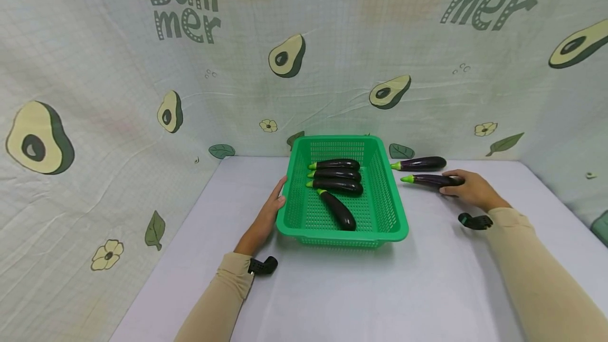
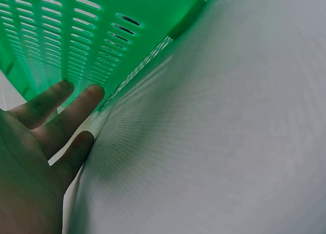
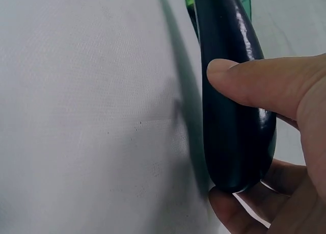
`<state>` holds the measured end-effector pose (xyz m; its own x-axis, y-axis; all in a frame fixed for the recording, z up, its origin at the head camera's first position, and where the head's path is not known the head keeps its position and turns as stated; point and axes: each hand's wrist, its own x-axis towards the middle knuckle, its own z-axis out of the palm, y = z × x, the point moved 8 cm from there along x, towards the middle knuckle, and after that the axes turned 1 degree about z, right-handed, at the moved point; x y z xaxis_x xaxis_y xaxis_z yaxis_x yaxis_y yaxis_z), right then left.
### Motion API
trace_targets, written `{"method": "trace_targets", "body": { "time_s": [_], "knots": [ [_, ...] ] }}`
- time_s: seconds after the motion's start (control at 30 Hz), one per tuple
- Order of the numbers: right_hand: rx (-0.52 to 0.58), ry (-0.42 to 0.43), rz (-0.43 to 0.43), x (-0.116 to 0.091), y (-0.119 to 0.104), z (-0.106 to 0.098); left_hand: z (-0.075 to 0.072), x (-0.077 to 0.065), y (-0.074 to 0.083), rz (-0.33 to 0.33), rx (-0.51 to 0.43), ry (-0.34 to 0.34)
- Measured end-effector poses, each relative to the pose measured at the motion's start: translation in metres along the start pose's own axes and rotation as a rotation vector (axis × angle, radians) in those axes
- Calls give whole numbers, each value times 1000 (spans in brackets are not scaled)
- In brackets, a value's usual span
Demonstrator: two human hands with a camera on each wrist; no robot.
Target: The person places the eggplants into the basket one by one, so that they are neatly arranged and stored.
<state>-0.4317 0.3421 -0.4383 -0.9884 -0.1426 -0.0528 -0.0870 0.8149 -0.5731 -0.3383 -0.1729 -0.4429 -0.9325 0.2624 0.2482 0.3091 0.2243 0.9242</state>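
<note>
A green plastic basket [image 1: 387, 194] stands mid-table with several dark purple eggplants in it; the nearest eggplant [image 1: 338, 211] lies slanted, the others side by side across it. At the basket's left side is my left hand [image 1: 267, 214], its straight fingers [image 2: 76, 109] touching the perforated outer wall [image 2: 97, 50] in the left wrist view. To the right of the basket my right hand [image 1: 470, 190] grips an eggplant [image 1: 425, 180] by its thick end, thumb on one side and fingers round the other, as the right wrist view shows. Another eggplant [image 1: 423, 164] lies just behind it.
The white-covered table [image 1: 342, 294] meets a patterned cloth backdrop [image 1: 332, 25] close behind the basket and the loose eggplants. More cloth hangs along the left side. Small black devices [image 1: 475, 221] are strapped to both wrists.
</note>
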Motion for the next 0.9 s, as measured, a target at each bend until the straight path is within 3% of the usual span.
{"method": "trace_targets", "body": {
  "time_s": [0.47,0.9],
  "knots": [
    [41,48,48,-4,5,-2,0,-1,-1,3,-3,0],
    [205,86,64,-11,0,8,0,0,0,12,2,-12]
  ]
}}
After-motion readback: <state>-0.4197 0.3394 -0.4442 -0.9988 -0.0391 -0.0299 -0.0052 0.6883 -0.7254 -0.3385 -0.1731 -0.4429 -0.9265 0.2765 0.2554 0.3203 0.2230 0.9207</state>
